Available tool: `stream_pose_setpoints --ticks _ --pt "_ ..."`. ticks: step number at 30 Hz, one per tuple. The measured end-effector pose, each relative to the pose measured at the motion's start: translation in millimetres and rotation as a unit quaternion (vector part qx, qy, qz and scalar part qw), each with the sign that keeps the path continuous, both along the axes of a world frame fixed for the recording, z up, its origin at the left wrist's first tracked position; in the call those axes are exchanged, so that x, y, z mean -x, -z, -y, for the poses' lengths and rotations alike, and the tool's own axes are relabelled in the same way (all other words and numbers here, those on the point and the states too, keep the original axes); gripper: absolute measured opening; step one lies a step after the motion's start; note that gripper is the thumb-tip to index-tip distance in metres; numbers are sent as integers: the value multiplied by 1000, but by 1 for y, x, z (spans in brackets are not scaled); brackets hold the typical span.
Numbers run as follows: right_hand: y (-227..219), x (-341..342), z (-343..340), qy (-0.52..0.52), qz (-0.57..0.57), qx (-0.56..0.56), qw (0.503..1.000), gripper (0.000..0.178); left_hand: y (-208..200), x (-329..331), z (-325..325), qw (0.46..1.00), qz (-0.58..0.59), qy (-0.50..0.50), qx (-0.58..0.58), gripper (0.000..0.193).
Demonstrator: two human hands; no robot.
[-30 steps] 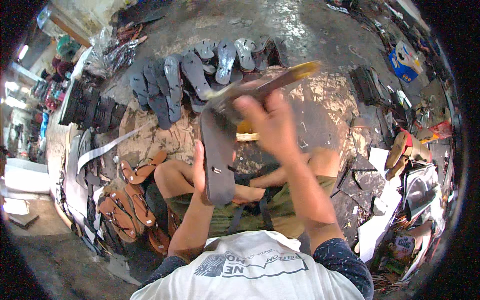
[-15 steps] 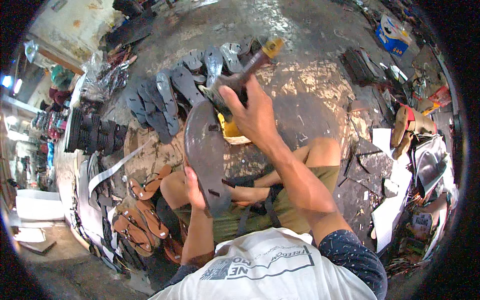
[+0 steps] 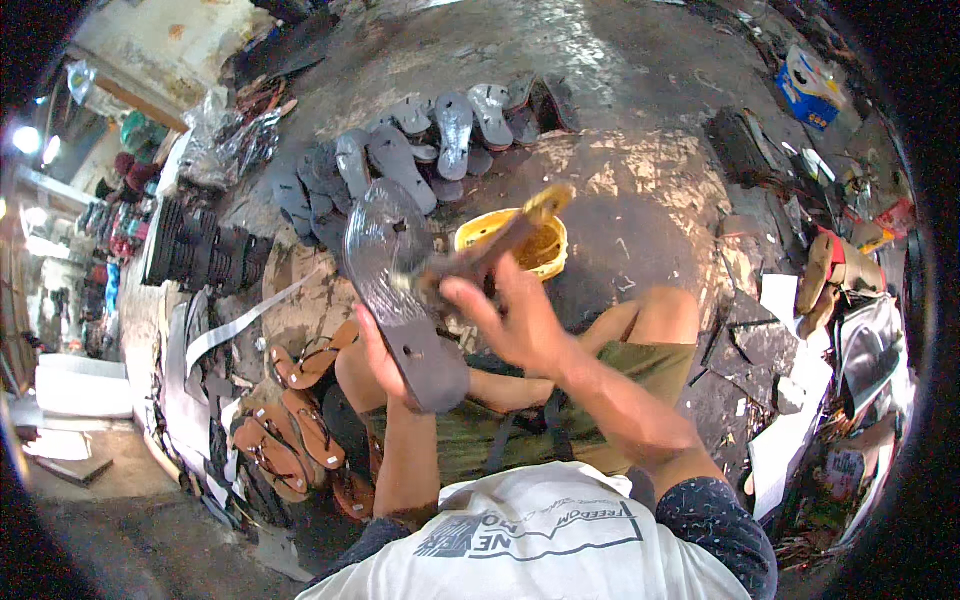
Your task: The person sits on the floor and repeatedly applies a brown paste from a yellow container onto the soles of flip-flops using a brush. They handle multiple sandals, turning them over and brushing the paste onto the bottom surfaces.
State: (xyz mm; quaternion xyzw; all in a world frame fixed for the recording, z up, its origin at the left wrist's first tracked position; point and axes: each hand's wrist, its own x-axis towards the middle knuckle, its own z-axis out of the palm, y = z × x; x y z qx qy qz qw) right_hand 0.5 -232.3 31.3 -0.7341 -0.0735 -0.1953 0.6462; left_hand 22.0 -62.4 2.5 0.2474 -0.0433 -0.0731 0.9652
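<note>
A dark grey sandal sole [image 3: 432, 372] is tilted up in front of me, its lower part gripped by my left hand [image 3: 380, 355] with the thumb along the edge. Glossy wet streaks cover the sole's upper half and middle; the heel end looks duller. My right hand [image 3: 525, 325] is closed around a brush [image 3: 515, 238] with a brown handle and yellow end. The blurred bristles meet the sole near its middle right edge. Just beyond the right hand stands a yellow bowl [image 3: 464, 232] with amber stuff inside, partly hidden by the brush.
Several grey soles [image 3: 454, 135], some shiny, lie in a curved row beyond the bowl. Brown flip-flops [image 3: 270, 455] rest by my left knee. Black stacked soles [image 3: 200, 245] stand at the left. Scraps, white sheets [image 3: 790, 430] and a blue box [image 3: 808, 92] lie along the right.
My right hand has brought the brush down onto the sole's middle. Glossy streaks now show on the sole's upper half. The bowl has come into fuller view.
</note>
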Motion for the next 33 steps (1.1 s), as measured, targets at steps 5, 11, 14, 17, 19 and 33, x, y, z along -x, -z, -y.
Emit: stream_pose_setpoints --ticks 5,11,14,17,19,33 --pt "-7 -41 3 160 148 115 969 27 5 22 17 979 2 -27 -200 59" --pt "-11 -61 17 138 208 155 956 29 1 26 8 992 -84 72 -62 60" --pt "5 -56 24 11 151 166 974 33 -5 11 5 981 -105 159 46 59" --pt "8 -2 7 -87 51 90 991 37 -3 -24 -7 958 -13 247 144 55" --pt "9 27 -4 -75 16 70 995 36 -4 -42 -15 976 20 200 87 56" --pt "5 -1 3 -57 198 132 970 27 -17 -27 19 995 -73 65 -34 50"
